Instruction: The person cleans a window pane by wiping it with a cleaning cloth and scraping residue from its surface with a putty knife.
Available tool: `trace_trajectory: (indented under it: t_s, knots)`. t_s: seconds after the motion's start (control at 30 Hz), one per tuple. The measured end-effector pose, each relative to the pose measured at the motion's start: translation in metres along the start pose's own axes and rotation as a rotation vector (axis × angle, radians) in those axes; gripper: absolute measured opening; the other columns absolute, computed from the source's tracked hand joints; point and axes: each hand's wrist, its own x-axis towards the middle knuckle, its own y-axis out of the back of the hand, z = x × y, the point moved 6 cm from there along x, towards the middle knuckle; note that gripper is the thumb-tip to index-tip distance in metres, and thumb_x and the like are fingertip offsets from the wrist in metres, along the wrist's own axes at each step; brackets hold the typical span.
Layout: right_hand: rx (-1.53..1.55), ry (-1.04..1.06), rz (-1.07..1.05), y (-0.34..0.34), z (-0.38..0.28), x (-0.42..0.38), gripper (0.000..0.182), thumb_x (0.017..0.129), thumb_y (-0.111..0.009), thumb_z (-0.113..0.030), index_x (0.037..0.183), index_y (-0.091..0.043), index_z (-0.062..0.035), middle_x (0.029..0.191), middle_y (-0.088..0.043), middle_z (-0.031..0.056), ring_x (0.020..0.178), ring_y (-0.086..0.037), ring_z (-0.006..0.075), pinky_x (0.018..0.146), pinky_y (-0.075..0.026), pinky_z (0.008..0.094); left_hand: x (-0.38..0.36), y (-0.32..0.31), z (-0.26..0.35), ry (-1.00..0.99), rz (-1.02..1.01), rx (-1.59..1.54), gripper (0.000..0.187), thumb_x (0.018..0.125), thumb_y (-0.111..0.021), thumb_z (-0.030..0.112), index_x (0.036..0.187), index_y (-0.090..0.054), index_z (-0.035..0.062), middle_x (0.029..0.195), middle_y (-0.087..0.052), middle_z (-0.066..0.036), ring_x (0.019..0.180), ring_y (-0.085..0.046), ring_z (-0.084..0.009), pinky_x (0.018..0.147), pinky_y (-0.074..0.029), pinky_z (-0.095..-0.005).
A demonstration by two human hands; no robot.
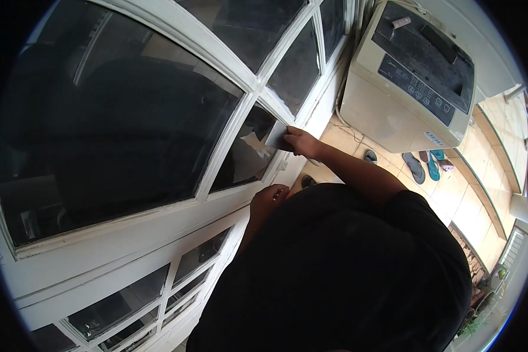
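at left, a broad white frame [100, 252] with dark panes and worn, smudged paint along the edges. at upper right, a washing machine [366, 102] on a tiled floor [452, 193], with a small pink roll [401, 23] lying on top. on the tiles just beside the machine, loose sandals [415, 167]. in the frame, near the middle, a small pane [240, 167] with pale reflections. by the pane's edge, the right hand [302, 144], closed around a flat grey piece [277, 135]. near the lower rail, the left hand [270, 196], with fingers curled; cannot tell whether empty or holding something small. in hand, probably: work with the piece along the pane's edge, contact too small to confirm. for any further move, apparently in need of a firm pinch, a flat angle and light pressure beside the glass.
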Motion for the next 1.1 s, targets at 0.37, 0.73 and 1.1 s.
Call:
trace_trajectory:
  t_s: [0.37,0.73,1.1]
  knots:
    - [0.008,0.026,-0.017,-0.004,-0.001,0.001,0.024,0.099,-0.043,-0.025,0.1,-0.053,-0.0035,0.077,-0.053,0.0067,0.067,-0.054,0.0169,0.064,-0.048,0.0338,0.0,0.003,0.002,-0.005,0.004,0.005,0.034,0.095,-0.059,0.041,0.105,-0.071,0.011,0.096,-0.073,-0.009,0.085,-0.072,-0.0227,0.076,-0.053,-0.0328]
    - [0.018,0.071,-0.012,-0.005,-0.026,-0.007,0.023,0.099,-0.043,-0.025,0.1,-0.053,-0.0046,0.078,-0.051,0.0053,0.069,-0.053,0.0149,0.065,-0.048,0.033,-0.001,0.003,-0.002,0.032,-0.002,0.012,0.033,0.095,-0.059,0.04,0.105,-0.07,0.0111,0.097,-0.073,-0.01,0.085,-0.071,-0.0236,0.077,-0.053,-0.033]
    - [0.018,0.156,-0.023,-0.008,-0.052,-0.013,0.024,0.101,-0.043,-0.026,0.113,-0.054,-0.0092,0.086,-0.052,-0.0015,0.078,-0.051,0.0095,0.068,-0.047,0.0274,0.001,0.001,-0.008,0.019,-0.017,0.009,0.034,0.094,-0.059,0.042,0.107,-0.07,0.0125,0.098,-0.073,-0.011,0.087,-0.071,-0.0242,0.077,-0.053,-0.0342]
